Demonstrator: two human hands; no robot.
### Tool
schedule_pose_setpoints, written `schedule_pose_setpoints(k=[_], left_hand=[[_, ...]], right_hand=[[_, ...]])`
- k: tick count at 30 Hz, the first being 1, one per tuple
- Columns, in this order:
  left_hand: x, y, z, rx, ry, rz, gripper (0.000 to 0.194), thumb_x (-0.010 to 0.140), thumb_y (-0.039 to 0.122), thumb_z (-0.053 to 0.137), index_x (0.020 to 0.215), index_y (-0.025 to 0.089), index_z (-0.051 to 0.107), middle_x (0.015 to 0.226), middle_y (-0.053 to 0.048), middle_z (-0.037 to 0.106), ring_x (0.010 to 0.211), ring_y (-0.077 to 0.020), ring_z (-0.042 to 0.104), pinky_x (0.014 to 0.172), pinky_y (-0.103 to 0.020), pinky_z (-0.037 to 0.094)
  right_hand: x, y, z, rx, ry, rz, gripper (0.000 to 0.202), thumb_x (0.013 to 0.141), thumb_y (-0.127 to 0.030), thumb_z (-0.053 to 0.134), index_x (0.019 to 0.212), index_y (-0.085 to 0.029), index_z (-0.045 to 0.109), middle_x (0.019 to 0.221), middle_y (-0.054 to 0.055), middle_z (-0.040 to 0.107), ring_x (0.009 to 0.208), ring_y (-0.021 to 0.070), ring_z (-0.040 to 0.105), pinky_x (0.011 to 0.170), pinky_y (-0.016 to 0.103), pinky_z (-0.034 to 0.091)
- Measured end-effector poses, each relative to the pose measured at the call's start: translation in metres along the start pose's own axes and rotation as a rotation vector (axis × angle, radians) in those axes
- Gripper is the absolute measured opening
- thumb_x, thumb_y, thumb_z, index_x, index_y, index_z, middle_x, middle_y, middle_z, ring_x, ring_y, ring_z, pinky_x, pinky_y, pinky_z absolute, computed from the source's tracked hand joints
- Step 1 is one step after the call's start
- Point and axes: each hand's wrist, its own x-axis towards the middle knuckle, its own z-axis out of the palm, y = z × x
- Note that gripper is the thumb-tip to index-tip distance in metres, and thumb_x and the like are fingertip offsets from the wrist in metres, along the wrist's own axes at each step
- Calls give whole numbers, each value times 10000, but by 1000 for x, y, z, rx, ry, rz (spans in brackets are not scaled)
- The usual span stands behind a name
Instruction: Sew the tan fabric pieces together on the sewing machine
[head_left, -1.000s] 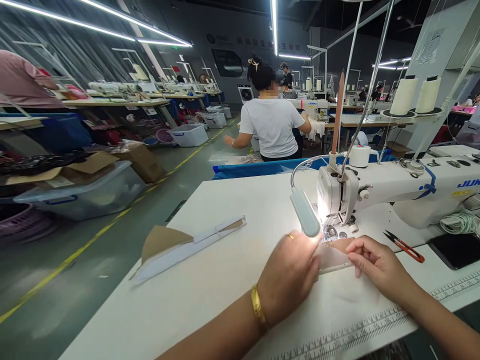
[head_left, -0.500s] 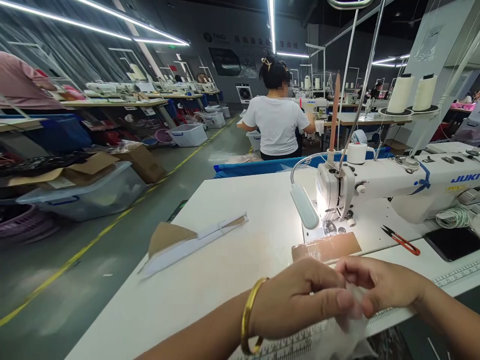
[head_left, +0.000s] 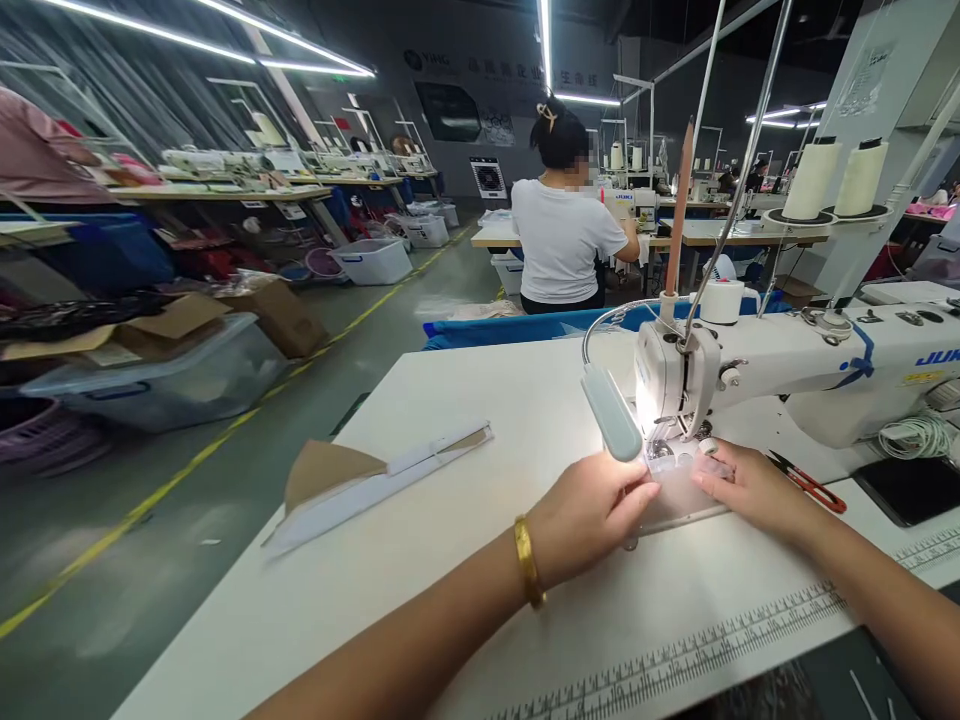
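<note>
Left hand point(head_left: 592, 510), fingers drawn together, at the left edge of the sheer piece point(head_left: 675, 497), just beside the lamp point(head_left: 612, 415); whether the fingertips pinch or press flat cannot be told. Right hand point(head_left: 754, 490): thumb and forefinger closed on the far right part of the same piece. The sheer piece lies between the two hands, spread on the near side of the needle area of the sewing machine point(head_left: 660, 375).

Change over the last half second: both hands have moved from the near edge of the table point(head_left: 465, 390) back to the machine, and the sheer piece, then bunched between the fingers, is now opened out flat. The brown strip, then plain to see just near of the needle area, cannot now be made out. In effect, the sheer piece is set at the needle area, apparently being aligned; whether it is under the foot is hidden.

Surroundings: to the right lie the snips point(head_left: 834, 500) and, farther right, the phone point(head_left: 907, 490). Along the near edge runs the printed ruler point(head_left: 697, 655). Left of the hands rests the folded paper point(head_left: 360, 505), untouched.
</note>
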Motion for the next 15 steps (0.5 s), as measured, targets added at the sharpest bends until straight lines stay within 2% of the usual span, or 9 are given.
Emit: schedule_pose_setpoints(k=[1,3,5,7,10,13,15], left_hand=[[1,0,3,-101,-69,-56,413,1003,443,405,710,201,566,732,-26,642,673,-182,589,663,-301,462],[5,-4,8,-298,-167,-212,491,1007,545,368,716,204,569,654,-15,626,617,-180,587,629,-298,470],[9,-11,10,-446,-186,-363,542,981,639,362,764,199,594,624,-11,622,555,-173,562,584,-298,461],[11,-17,9,-517,-181,-443,560,942,691,402,773,194,599,612,-8,618,522,-160,538,553,-291,446],[13,-22,5,-517,-194,-436,418,865,589,565,713,199,558,611,4,603,538,-146,549,547,-272,442],[12,-23,3,-521,-185,-402,217,785,386,604,693,211,515,581,31,571,523,-138,543,519,-256,427],[12,-23,3,-528,-163,-397,139,754,321,564,693,221,489,568,41,554,500,-142,538,485,-254,413]], right_hand=[[-4,-3,3,-17,4,-19,237,951,-440,651,856,-223,650,800,5,636,769,205,584,714,323,483],[-15,-8,6,59,-77,-70,230,982,-450,627,917,-231,659,849,12,644,789,201,600,726,323,494],[-26,-10,6,243,-185,-145,244,1014,-474,606,1095,-251,665,941,23,658,841,199,639,775,330,524],[-33,-8,3,311,-171,-177,256,1044,-470,585,1192,-270,646,993,31,660,892,197,651,807,331,529],[-37,-2,2,88,-96,-190,167,1067,-386,567,1100,-262,674,973,29,647,869,187,610,757,313,485],[-40,0,8,-69,-202,-299,111,1051,-297,596,1126,-250,664,1014,31,632,862,178,576,758,308,469],[-43,-1,16,-128,-267,-378,99,1041,-258,616,1135,-241,642,1036,32,621,902,183,564,776,307,467]])
